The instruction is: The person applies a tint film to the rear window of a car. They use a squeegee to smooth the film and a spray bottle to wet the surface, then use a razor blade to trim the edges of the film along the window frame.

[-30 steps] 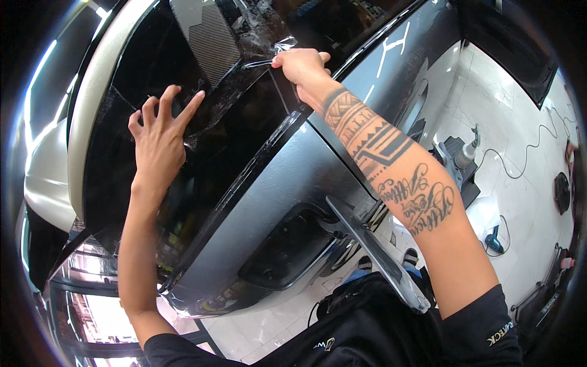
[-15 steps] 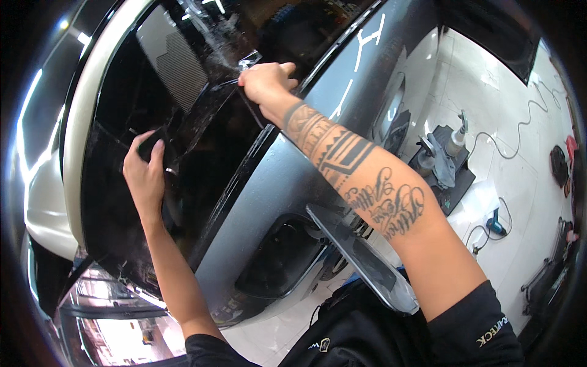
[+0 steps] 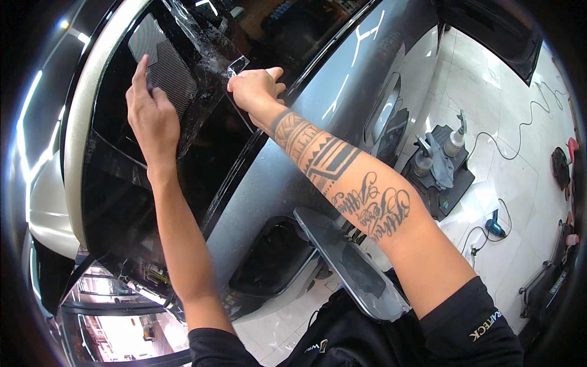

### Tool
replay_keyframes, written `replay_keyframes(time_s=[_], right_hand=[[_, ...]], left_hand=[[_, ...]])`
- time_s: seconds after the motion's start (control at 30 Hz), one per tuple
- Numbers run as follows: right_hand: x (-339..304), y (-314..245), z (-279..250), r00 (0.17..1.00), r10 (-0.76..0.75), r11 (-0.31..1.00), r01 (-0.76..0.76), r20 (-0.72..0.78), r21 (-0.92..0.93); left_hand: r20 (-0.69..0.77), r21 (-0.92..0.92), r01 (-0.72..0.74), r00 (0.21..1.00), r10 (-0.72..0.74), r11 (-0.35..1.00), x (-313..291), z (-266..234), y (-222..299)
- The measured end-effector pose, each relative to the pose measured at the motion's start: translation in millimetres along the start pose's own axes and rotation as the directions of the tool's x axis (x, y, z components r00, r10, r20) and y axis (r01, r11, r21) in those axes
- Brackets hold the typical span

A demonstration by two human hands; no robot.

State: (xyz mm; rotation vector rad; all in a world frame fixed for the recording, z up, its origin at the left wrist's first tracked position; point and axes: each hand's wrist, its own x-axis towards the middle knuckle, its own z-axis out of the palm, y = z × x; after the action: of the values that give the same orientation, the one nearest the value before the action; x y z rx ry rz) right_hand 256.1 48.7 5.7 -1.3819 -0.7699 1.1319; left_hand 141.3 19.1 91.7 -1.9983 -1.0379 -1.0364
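Left hand flat on dark panel; right hand pinches clear film (arm outstretched).

Single head-worn fisheye view, aimed down and forward, close on both hands against the car door; edges bend outward.

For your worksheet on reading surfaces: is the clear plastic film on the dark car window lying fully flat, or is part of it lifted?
Partly lifted: the clear plastic film curls off the glass at the right hand; the left hand presses nearby.
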Motion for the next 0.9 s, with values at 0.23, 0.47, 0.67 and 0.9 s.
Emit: replay_keyframes(time_s=[0.23,0.47,0.67,0.9], right_hand=[[14,10,-3,0.990,-0.139,0.990,0.139,0.025,0.002],[49,11,10,0.974,-0.177,0.922,0.113,0.143,0.369],[44,3,28,0.977,-0.078,0.878,-0.026,0.197,0.478],[30,-9,18,0.973,-0.093,0.877,-0.022,0.214,0.481]], left_hand=[[0.852,-0.505,0.726,0.331,-0.406,-0.467,-71,22,33],[0.841,-0.461,0.429,-0.069,-0.537,-0.777,-65,86,39],[0.763,-0.581,0.231,-0.180,-0.621,-0.781,-36,84,56],[0.710,-0.603,0.225,-0.286,-0.644,-0.765,-29,76,59]])
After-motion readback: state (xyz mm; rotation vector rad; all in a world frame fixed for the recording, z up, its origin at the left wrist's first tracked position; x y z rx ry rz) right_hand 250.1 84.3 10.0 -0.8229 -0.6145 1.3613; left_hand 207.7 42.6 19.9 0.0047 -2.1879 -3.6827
